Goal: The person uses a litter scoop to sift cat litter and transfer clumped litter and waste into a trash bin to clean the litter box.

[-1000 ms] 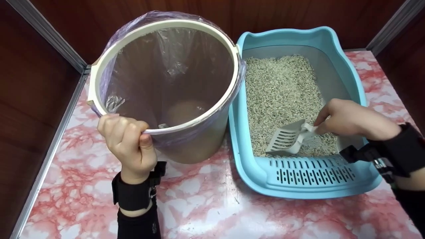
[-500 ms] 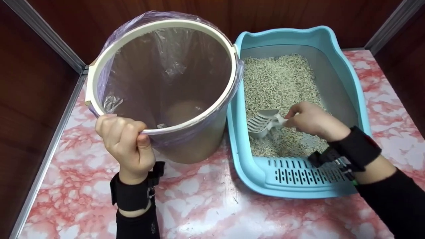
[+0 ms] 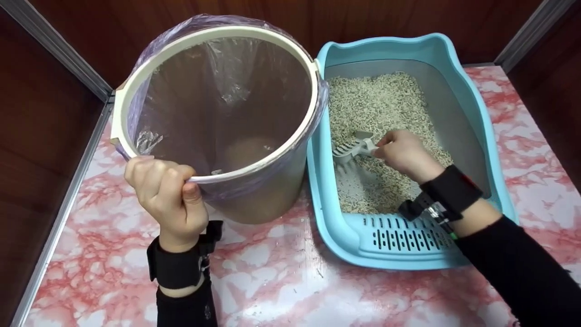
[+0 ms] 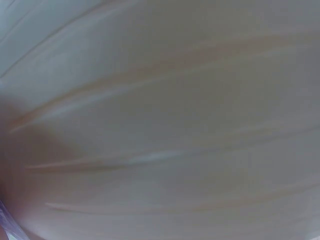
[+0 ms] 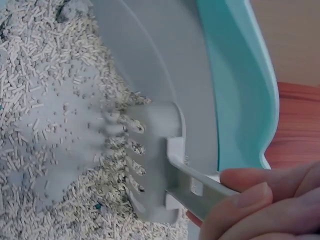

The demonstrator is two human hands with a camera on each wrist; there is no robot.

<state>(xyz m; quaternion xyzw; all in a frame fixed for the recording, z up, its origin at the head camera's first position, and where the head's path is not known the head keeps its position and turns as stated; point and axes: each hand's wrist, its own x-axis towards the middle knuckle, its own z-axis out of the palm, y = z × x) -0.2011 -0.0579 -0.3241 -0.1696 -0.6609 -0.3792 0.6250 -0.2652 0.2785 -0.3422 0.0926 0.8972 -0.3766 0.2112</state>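
My left hand (image 3: 165, 195) grips the near rim of a cream waste bin (image 3: 254, 200), fingers curled over it and thumb outside. A thin purple bin liner (image 3: 159, 59) lines the bin and folds over the rim. To its right stands a blue litter box (image 3: 331, 218) holding pale pellet litter (image 3: 381, 95). My right hand (image 3: 406, 152) pinches the handle of a light grey slotted litter scoop (image 3: 356, 147) near the box's left wall. In the right wrist view, the scoop's slotted head (image 5: 155, 165) sits in the litter, with pellets showing through the slots.
A perforated step (image 3: 408, 236) forms the front of the litter box. A greyish lump (image 5: 75, 10) shows at the edge of the right wrist view. Dark wood panels (image 3: 386, 18) stand behind the red-and-white marbled surface (image 3: 272, 281). The left wrist view shows the ribbed bin wall (image 4: 175, 120).
My right hand has carried the scoop leftward and farther back through the litter, and a bare grey patch shows behind it. The left hand keeps its hold on the bin rim.
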